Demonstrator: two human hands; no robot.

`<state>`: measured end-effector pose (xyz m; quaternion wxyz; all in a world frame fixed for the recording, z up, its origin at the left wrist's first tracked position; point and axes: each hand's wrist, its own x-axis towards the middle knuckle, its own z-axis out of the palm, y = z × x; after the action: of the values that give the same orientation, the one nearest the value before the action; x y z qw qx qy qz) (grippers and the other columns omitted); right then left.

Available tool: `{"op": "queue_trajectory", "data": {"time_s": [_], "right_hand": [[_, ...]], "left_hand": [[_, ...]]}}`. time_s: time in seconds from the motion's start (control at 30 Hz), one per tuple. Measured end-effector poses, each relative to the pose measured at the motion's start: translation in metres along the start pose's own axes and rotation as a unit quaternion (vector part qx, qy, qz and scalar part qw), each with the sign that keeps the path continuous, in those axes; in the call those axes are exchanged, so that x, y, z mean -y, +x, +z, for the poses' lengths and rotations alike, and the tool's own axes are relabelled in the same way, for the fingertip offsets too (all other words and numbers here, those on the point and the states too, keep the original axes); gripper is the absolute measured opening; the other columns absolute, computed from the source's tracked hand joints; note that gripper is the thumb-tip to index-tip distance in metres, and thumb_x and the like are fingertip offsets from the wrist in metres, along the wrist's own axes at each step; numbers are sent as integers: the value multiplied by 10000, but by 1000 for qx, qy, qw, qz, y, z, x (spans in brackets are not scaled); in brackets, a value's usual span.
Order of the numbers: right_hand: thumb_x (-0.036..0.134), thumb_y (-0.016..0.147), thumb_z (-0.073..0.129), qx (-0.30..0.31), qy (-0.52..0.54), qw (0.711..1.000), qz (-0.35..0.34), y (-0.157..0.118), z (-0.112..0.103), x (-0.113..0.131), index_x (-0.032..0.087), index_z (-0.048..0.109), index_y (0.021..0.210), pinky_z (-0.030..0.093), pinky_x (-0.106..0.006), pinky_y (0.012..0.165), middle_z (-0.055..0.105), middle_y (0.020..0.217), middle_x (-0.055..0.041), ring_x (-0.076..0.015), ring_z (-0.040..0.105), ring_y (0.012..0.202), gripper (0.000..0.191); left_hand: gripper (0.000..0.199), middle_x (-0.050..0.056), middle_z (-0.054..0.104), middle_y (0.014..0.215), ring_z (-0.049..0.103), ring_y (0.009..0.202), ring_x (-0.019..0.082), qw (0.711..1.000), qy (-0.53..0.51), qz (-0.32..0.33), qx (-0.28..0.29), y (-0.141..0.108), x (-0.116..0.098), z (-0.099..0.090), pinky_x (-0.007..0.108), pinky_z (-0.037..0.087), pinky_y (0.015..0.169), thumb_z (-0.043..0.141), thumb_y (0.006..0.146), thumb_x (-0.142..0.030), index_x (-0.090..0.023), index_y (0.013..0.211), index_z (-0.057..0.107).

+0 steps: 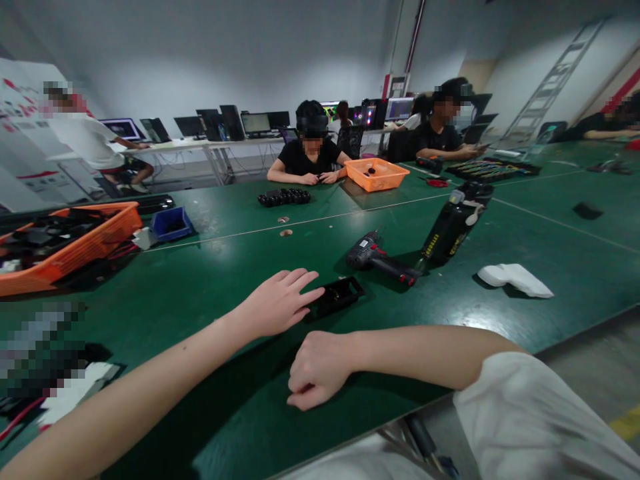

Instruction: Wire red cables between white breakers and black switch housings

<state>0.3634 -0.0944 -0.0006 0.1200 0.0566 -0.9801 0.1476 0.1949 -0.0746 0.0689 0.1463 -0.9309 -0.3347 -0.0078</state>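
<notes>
Left hand (pixel 280 301): fingers spread, palm down, fingertips at the left end of the black tray; whether they touch it cannot be told.
Right hand (pixel 323 367): loosely curled, nearer the body; whether it pinches anything cannot be told.
Black rectangular open-topped tray (pixel 336 307): on the tabletop, just beyond both hands; small contents, too dark to identify.
Green smooth tabletop (pixel 227 270): bears all the items listed.
Dark grey pistol-shaped power drill with red accents (pixel 383 260): lying just beyond the tray, to its right.
Black cylindrical bottle with yellow lettering (pixel 453 230): beside the drill's handle end.
White folded soft-looking piece (pixel 515 279): right of the bottle, apart from it.
Blue plastic bin (pixel 175 235): far left, near a large orange plastic basket of dark parts (pixel 65 265).
Co-worker in black (pixel 310 160): across the tabletop, beside a smaller orange basket (pixel 385 181).
</notes>
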Motion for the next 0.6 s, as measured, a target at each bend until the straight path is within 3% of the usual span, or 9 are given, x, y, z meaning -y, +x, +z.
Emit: {"op": "queue_trajectory", "data": {"time_s": [0.13,0.27,0.47,0.6], "right_hand": [[392,920,558,4,12,1000,4,1,-1,-1,206,607,573,268,-254,481,687,623,35,-108,573,559,397],[400,920,562,9,11,1000,8,1,-2,-1,207,609,576,259,-254,475,681,617,36,-107,568,557,397],[392,929,553,18,13,1000,8,1,-5,0,203,611,576,257,-254,472,675,613,33,-107,567,554,405],[394,931,550,18,19,1000,8,1,-6,-1,199,608,576,264,-250,472,671,613,34,-102,565,555,410]], "left_hand": [[504,144,415,1516,563,1214,296,999,-1,-8,39,1,3,10,418,498,923,528,965,-352,-279,1450,415],[503,135,508,1395,656,997,226,998,1,-11,63,3,3,17,350,509,819,523,966,-345,-307,1451,397],[521,92,624,1105,666,840,194,997,20,4,76,6,5,19,294,482,714,523,961,-300,-280,1462,381],[511,87,647,1014,668,774,199,996,45,15,77,9,5,20,292,457,651,514,965,-285,-253,1458,385]]}}
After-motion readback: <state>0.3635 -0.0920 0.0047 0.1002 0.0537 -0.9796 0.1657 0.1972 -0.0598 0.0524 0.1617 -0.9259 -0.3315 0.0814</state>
